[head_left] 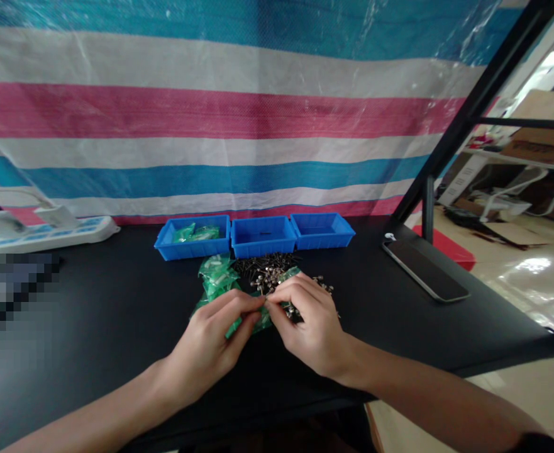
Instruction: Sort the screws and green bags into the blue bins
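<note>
Both of my hands meet over a heap of small metal parts (270, 274) and green plastic bags (217, 274) on a black table (92, 314). My left hand (210, 346) is closed, its fingers pinched on a small green bag (239, 324) that hangs below them. The fingertips of my right hand (305, 324) are pinched together against the left fingertips, on something too small to make out. More green bags lie just behind my left hand.
Three blue trays stand in a row behind the heap; the left tray (192, 238) holds green bags, the middle tray (263, 236) and right tray (322, 230) look bare. A phone (425, 270) lies at the right. A white power strip (45, 236) lies far left before a striped tarp.
</note>
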Motion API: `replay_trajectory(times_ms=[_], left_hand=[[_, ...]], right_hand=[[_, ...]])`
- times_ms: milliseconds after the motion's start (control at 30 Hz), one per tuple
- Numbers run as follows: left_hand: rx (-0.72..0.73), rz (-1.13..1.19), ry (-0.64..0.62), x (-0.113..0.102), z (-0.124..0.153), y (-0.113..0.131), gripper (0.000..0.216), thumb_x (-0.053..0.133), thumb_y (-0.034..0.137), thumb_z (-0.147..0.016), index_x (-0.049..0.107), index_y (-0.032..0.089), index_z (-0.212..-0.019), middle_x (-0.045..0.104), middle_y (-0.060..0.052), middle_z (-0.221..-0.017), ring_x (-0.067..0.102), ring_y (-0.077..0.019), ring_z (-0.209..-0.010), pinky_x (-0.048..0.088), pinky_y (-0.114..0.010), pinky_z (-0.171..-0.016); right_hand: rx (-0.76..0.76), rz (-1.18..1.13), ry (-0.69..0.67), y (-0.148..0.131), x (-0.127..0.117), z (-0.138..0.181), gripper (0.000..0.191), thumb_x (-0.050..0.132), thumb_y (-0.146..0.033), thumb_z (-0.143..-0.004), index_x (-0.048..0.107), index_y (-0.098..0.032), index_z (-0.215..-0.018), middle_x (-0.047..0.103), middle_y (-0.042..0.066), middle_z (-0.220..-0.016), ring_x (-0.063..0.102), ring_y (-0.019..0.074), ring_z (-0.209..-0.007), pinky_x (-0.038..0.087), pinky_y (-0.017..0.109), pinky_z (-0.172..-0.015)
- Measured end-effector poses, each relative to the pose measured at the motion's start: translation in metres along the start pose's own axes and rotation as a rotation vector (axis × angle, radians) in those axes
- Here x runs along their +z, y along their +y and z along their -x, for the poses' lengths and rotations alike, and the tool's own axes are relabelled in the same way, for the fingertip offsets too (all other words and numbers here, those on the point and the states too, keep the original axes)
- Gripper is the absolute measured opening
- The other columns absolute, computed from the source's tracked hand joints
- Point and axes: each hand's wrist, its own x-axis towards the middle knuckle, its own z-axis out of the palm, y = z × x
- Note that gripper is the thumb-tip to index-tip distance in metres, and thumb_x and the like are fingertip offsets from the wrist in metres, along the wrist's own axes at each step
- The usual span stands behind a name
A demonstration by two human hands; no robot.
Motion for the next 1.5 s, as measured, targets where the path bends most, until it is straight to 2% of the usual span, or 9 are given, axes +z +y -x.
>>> replay_trajectory(times_ms=[767,1033,1333,1500], left_hand=[[0.018,-0.022,0.027,0.0006,0.0001,-0.0008,0.017,0.048,0.008,-0.082,0.056,0.016,-0.095,0.062,-0.003,-0.083,0.06,-0.0107,-0.075,0.048,-0.018,-0.068],[0.024,-0.005,0.019,-0.0007,-0.0009,-0.0016,0.018,0.048,0.008,-0.083,0.055,0.017,-0.097,0.061,-0.002,-0.082,0.059,-0.0093,-0.074,0.046,-0.017,-0.066],[0.026,0.003,0.039,-0.0036,-0.0029,0.0003,0.019,0.049,0.006,-0.082,0.056,0.017,-0.096,0.06,-0.001,-0.082,0.059,-0.0085,-0.074,0.046,-0.016,-0.066],[0.048,-0.047,0.112,-0.0091,-0.0039,0.0011,0.022,0.052,0.004,-0.08,0.056,0.017,-0.097,0.06,-0.001,-0.082,0.058,-0.0083,-0.075,0.046,-0.016,-0.067]], right_hand=[[0.036,0.046,-0.082,-0.0015,-0.0031,-0.0017,0.01,0.051,-0.011,-0.079,0.049,-0.017,-0.072,0.057,0.003,-0.068,0.052,0.016,-0.068,0.043,0.031,-0.066],[0.025,0.025,-0.06,-0.0011,-0.003,-0.0022,0.011,0.051,-0.01,-0.077,0.046,-0.019,-0.072,0.056,0.002,-0.066,0.052,0.0151,-0.066,0.042,0.028,-0.064],[0.096,0.006,-0.053,0.0006,-0.0037,-0.0018,0.012,0.052,-0.012,-0.076,0.045,-0.02,-0.07,0.054,0.001,-0.066,0.053,0.0148,-0.065,0.042,0.027,-0.062],[0.157,0.008,-0.075,0.0038,-0.0061,-0.0053,0.013,0.054,-0.014,-0.076,0.044,-0.019,-0.069,0.052,0.0,-0.066,0.051,0.0139,-0.064,0.039,0.025,-0.06]])
